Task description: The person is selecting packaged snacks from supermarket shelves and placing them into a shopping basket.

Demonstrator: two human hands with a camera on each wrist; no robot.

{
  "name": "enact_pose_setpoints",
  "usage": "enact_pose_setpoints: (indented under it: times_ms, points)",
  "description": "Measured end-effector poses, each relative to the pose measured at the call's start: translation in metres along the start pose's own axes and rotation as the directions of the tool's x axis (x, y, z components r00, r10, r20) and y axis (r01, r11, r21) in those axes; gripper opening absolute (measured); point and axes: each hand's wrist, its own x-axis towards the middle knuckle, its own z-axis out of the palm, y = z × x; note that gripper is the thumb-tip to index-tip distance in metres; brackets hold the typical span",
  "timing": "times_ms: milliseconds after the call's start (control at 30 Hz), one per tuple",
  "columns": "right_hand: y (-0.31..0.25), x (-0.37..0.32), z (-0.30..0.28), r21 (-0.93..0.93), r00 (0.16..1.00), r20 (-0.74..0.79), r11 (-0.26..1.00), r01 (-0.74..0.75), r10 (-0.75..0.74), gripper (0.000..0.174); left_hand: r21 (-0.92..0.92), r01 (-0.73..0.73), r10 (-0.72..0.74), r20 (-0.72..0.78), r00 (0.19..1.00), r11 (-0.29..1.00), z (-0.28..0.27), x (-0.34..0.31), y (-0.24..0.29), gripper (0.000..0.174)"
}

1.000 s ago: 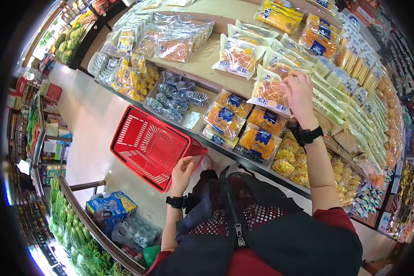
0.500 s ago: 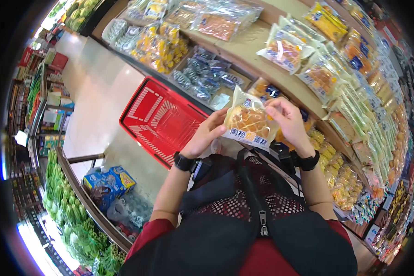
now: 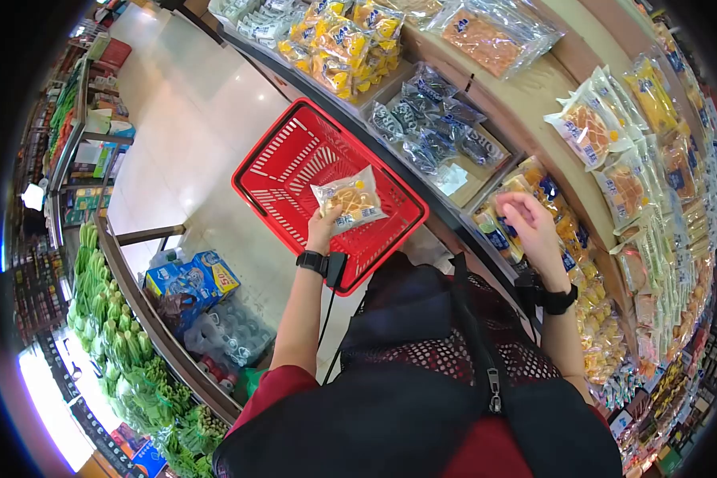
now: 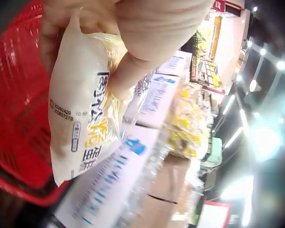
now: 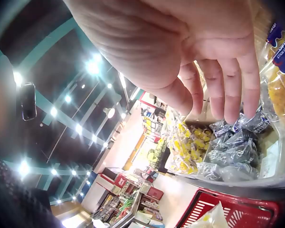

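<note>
- The left hand pinched a bagged bun by its lower edge, holding it above the red basket.
- The right hand hung empty, fingers loosely apart, right of the basket, over the shelf's orange packets.

The clear plastic packet of golden-brown bun hangs over the middle of the red slotted plastic shopping basket, above its mesh floor. The fingers of the left hand pinch it at one edge. In the head view it lies nearly flat, face up. The left wrist view shows its crinkled film and a white band with blue and yellow characters and a small date print. The basket stands open-topped just beside the lower shelf.
</note>
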Motion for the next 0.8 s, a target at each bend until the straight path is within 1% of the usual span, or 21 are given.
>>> enact_pose_setpoints:
  times_ms: [67, 100, 167, 200, 233, 267, 300, 333, 367, 400, 433, 467, 500, 533, 600, 633, 667, 700, 733, 767, 800]
  points:
    - [-0.001, -0.002, 0.004, 0.002, 0.999, -0.027, 0.999, -0.047, 0.047, 0.016, 0.266, -0.014, 0.064, -0.181, 0.981, 0.964, -0.04, 0.039, -0.029, 0.035]
    - [0.0, -0.004, 0.005, 0.008, 0.995, -0.053, 0.996, -0.087, 0.087, 0.015, 0.264, -0.002, 0.05, -0.176, 0.983, 0.965, -0.051, 0.054, -0.04, 0.035]
    - [0.003, -0.008, 0.004, -0.039, 0.99, -0.065, 0.992, -0.124, 0.121, 0.015, 0.551, 0.128, -0.004, -0.221, 0.975, 0.825, -0.066, 0.085, -0.062, 0.036]
    - [0.002, -0.011, 0.004, -0.043, 0.984, -0.095, 0.987, -0.153, 0.148, 0.015, 0.595, 0.15, -0.045, -0.188, 0.981, 0.79, -0.083, 0.107, -0.084, 0.041]
    - [0.0, -0.014, 0.004, -0.046, 0.976, -0.128, 0.982, -0.181, 0.174, 0.015, 0.599, 0.155, -0.061, -0.174, 0.983, 0.785, -0.08, 0.113, -0.089, 0.041]
    - [-0.005, -0.018, 0.004, -0.045, 0.967, -0.15, 0.976, -0.215, 0.206, 0.015, 0.775, 0.176, -0.067, -0.171, 0.983, 0.607, -0.076, 0.117, -0.095, 0.044]
    - [-0.006, -0.022, 0.003, -0.041, 0.961, -0.179, 0.974, -0.221, 0.21, 0.015, 0.906, 0.169, -0.064, -0.157, 0.986, 0.389, -0.072, 0.125, -0.097, 0.046]
    - [-0.007, -0.027, 0.001, -0.05, 0.951, -0.21, 0.969, -0.241, 0.226, 0.015, 0.888, 0.126, -0.091, -0.096, 0.991, 0.442, -0.089, 0.143, -0.124, 0.048]
    - [-0.009, -0.033, -0.002, -0.062, 0.939, -0.249, 0.963, -0.261, 0.238, 0.015, 0.926, 0.121, -0.093, -0.094, 0.991, 0.358, -0.068, 0.137, -0.113, 0.038]
    - [-0.011, -0.039, -0.007, -0.104, 0.936, -0.267, 0.958, -0.267, 0.232, 0.015, 0.915, 0.101, -0.127, -0.055, 0.99, 0.391, -0.081, 0.153, -0.136, 0.037]
    - [-0.011, -0.046, -0.011, -0.056, 0.918, -0.307, 0.958, -0.28, 0.25, 0.014, 0.926, 0.079, -0.155, -0.023, 0.988, 0.37, -0.077, 0.158, -0.14, 0.042]
    - [-0.013, -0.051, -0.017, -0.049, 0.906, -0.338, 0.957, -0.286, 0.254, 0.014, 0.966, 0.059, -0.154, -0.02, 0.988, 0.251, -0.08, 0.169, -0.151, 0.049]
    - [-0.015, -0.057, -0.023, -0.041, 0.895, -0.366, 0.956, -0.29, 0.256, 0.014, 0.964, 0.106, -0.115, -0.08, 0.99, 0.243, -0.075, 0.174, -0.158, 0.057]
    - [-0.018, -0.061, -0.029, -0.047, 0.882, -0.419, 0.965, -0.258, 0.216, 0.013, 0.985, 0.063, -0.143, -0.039, 0.989, 0.163, -0.06, 0.165, -0.146, 0.051]
    - [-0.022, -0.068, -0.048, -0.105, 0.842, -0.51, 0.958, -0.266, 0.178, 0.013, 0.989, 0.118, -0.135, -0.106, 0.985, 0.086, -0.048, 0.17, -0.149, 0.053]
    - [-0.021, -0.07, -0.057, -0.15, 0.825, -0.545, 0.951, -0.271, 0.149, 0.014, 0.996, 0.058, -0.132, -0.048, 0.99, 0.073, -0.066, 0.187, -0.171, 0.052]
    - [-0.019, -0.073, -0.068, -0.216, 0.806, -0.587, 0.944, -0.251, 0.08, 0.013, 0.989, 0.129, -0.139, -0.137, 0.981, -0.068, -0.065, 0.191, -0.174, 0.055]
    - [-0.026, -0.071, -0.075, -0.24, 0.775, -0.63, 0.937, -0.254, 0.049, 0.015, 0.966, 0.189, -0.137, -0.214, 0.967, -0.178, -0.069, 0.198, -0.181, 0.064]
    - [-0.029, -0.069, -0.084, -0.334, 0.735, -0.676, 0.908, -0.251, -0.046, 0.016, 0.939, 0.318, -0.115, -0.333, 0.936, -0.13, -0.057, 0.188, -0.17, 0.068]
    - [-0.031, -0.066, -0.094, -0.423, 0.692, -0.707, 0.87, -0.253, -0.143, 0.018, 0.952, 0.241, -0.095, -0.262, 0.96, -0.19, -0.049, 0.176, -0.157, 0.066]
    - [-0.033, -0.064, -0.106, -0.422, 0.683, -0.715, 0.872, -0.25, -0.15, 0.018, 0.957, 0.212, -0.067, -0.229, 0.971, -0.196, -0.045, 0.169, -0.149, 0.059]
